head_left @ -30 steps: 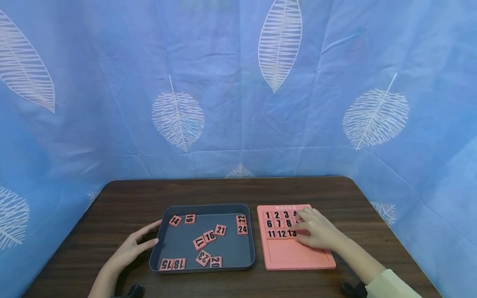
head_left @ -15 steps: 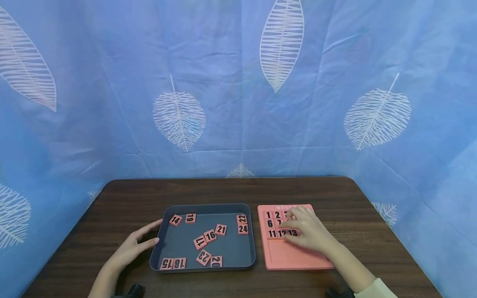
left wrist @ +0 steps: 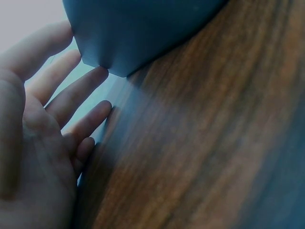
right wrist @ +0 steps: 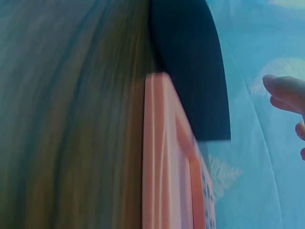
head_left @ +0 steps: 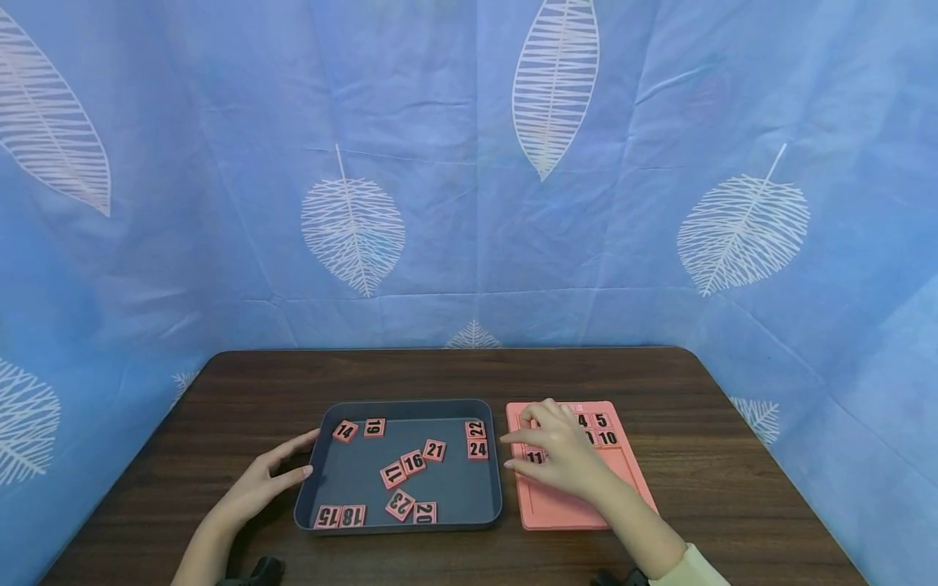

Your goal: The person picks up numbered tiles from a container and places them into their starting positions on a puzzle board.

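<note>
My left hand rests its fingertips against the left wall of a dark grey tray, fingers extended; the left wrist view shows them touching the wall. Loose pink number tiles lie in the tray, among them tile 16, tile 21 and tile 14. Over the left part of a pink number puzzle board, my right hand hovers, its fingers pointing at the tray and nothing visible between them. Tiles 5 and 10 show; the hand hides several others.
Tray and board stand side by side on a dark wooden table, with a narrow gap between them. A blue leaf-patterned curtain hangs behind the table.
My right hand has moved left across the board, from the tiles at its right to its left edge. The left hand and the tiles in the tray have stayed put.
</note>
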{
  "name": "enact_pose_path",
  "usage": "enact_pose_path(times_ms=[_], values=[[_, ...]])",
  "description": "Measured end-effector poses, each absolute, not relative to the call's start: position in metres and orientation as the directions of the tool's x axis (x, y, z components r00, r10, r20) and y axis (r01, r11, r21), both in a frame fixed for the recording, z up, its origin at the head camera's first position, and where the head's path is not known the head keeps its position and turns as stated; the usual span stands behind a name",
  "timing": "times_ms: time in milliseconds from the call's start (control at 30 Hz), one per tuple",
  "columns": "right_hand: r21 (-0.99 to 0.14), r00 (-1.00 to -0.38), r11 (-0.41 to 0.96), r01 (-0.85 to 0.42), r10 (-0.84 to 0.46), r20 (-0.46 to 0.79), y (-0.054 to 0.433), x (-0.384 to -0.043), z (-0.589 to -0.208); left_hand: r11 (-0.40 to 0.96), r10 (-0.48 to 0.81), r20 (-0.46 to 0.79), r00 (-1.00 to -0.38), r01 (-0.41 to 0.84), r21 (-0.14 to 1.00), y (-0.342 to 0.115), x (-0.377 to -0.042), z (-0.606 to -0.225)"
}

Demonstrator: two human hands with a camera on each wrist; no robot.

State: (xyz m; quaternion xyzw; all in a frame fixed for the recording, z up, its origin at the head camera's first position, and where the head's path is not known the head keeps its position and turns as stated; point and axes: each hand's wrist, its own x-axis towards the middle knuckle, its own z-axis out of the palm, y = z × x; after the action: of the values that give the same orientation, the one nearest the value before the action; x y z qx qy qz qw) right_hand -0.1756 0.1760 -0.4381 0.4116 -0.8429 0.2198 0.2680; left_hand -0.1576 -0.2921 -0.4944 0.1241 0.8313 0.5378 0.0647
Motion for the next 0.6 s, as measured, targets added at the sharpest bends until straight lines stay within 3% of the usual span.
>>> enact_pose_path(times_ms=[200,600], values=[[-0.187,-0.552,0.570,-0.800,-0.576,0.603,0.153,-0.173,-0.437,0.383,0.274,0.029,-0.961,0.137,0.914,-0.292,-0.158,-0.495],[-0.222,-0.553,0.532,-0.817,-0.613,0.564,0.112,-0.170,-0.439,0.387,0.275,0.028,-0.961,0.137,0.912,-0.293,-0.158,-0.495]])
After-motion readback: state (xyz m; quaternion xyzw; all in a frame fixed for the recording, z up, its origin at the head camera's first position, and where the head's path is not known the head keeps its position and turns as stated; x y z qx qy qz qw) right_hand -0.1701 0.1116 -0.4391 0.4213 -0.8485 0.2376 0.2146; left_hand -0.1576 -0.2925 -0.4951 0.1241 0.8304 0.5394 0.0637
